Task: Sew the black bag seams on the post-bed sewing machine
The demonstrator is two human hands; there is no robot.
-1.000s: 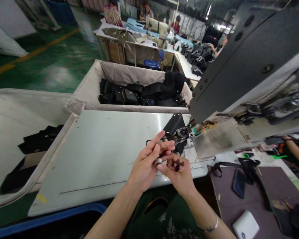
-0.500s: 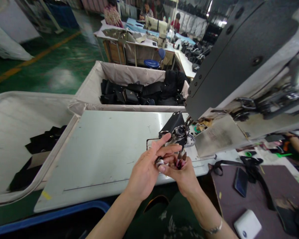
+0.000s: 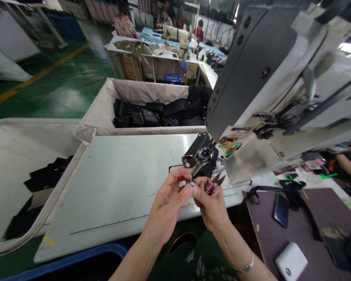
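Note:
Both hands meet in front of the sewing machine (image 3: 251,89), over the near edge of its table. Between the fingertips of my left hand (image 3: 166,205) and the right thumb is a small shiny round metal piece, apparently a bobbin case (image 3: 190,182), mostly covered by fingers. My right hand (image 3: 212,207) is closed and also holds pink-handled thread snips (image 3: 215,185), blades pointing up and to the right. Just beyond the fingers, the machine's round metal hook (image 3: 204,154) sits exposed at the end of its arm. A black case-like part (image 3: 195,146) lies beside it.
Behind the pale tabletop (image 3: 119,175) stands a fabric-lined bin (image 3: 152,88) of black pouches. Another bin (image 3: 6,156) with black pieces is at left. On the brown board (image 3: 266,218) at right lie a phone (image 3: 281,210) and a white device (image 3: 291,261). People work farther back.
My left fingers, stretched out before, have curled in to pinch the metal piece together with the right hand. The snips stay in my right hand. The view has shifted slightly.

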